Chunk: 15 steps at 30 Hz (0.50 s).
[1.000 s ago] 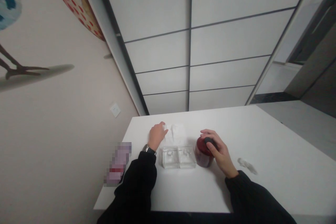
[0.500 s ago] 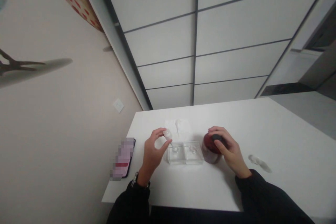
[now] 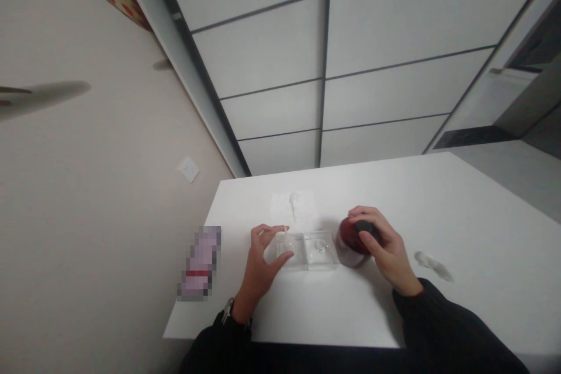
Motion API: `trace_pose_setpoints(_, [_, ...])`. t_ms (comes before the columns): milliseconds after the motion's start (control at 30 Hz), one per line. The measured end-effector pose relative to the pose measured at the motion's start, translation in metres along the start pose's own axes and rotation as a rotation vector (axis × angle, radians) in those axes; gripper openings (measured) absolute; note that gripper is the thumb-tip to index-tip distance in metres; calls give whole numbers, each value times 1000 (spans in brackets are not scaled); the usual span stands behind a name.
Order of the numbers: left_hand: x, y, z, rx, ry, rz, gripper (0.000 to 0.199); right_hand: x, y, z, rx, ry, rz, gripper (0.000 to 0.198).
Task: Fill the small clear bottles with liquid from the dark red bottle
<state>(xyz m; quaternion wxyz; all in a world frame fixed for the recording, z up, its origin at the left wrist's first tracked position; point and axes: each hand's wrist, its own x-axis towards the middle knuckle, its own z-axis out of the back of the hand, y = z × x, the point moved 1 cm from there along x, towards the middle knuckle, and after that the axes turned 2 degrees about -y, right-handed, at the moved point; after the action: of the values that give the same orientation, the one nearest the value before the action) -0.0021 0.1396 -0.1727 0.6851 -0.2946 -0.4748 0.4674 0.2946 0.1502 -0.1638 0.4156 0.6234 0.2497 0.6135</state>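
Observation:
My left hand is over the left compartment of a clear two-part tray. Its thumb and forefinger grip a small translucent round piece, whose exact kind I cannot make out. A clear ring-like piece lies in the right compartment. At the tray's right side, my right hand is closed round the top of a jar with a dark red top and a black knob. Behind the tray, a whitish piece with a narrow stem lies on a thin white sheet.
A phone, blurred out, lies by the left edge of the white table. A crumpled whitish strip is to the right of my right hand. A wall with a socket borders the left; panelled doors stand behind.
My left hand has lowered the translucent piece from above the tray's rim into the left compartment. My right hand keeps its hold on the jar. The camera view has shifted slightly.

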Motion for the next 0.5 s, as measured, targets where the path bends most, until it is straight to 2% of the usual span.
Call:
trace_pose_setpoints(67, [-1,4,-3,-64,20,29,59,0,0,0,-2,-1,-5,29])
trace_pose_setpoints(133, [-1,5,-5,-125,76,61,63,0,1,0,-5,-2,-8,29])
trace_pose_setpoints(300, [2,-3,-3,-59,214,79,49,0,3,0,-7,4,3,27])
trace_pose_setpoints(367, [2,-5,-2,-11,271,77,50,0,4,0,-5,9,19,25])
trace_pose_setpoints(500, [1,-4,-2,-41,244,119,66,0,4,1,3,24,44,21])
